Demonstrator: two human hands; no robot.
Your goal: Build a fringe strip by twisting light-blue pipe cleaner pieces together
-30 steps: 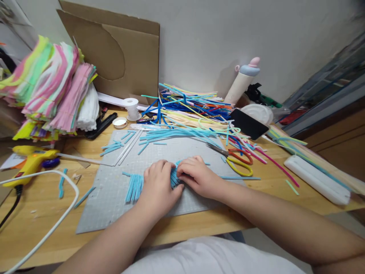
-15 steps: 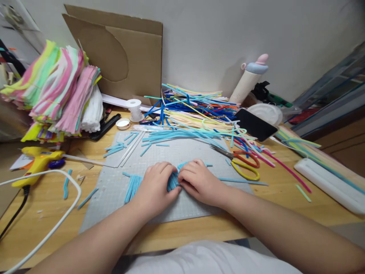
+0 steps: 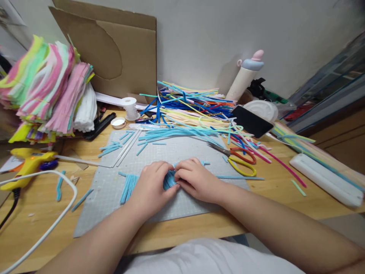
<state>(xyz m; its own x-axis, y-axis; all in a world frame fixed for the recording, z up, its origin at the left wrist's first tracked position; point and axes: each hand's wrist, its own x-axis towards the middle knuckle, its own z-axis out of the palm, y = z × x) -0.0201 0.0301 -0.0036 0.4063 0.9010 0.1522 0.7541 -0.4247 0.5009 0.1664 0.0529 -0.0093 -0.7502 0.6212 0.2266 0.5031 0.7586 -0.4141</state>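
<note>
Left hand point(image 3: 154, 184) and right hand point(image 3: 196, 179) side by side, each grip narrow, holding blue pipe-cleaner row point(image 3: 170, 182) on grey mat point(image 3: 105, 190); scissors point(image 3: 227, 152) beyond right hand.

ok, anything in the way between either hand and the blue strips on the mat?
Nothing visible. The left hand and right hand are right at the blue strips. The scissors lie beyond the right hand, not between. Can't see under the palms.
</note>
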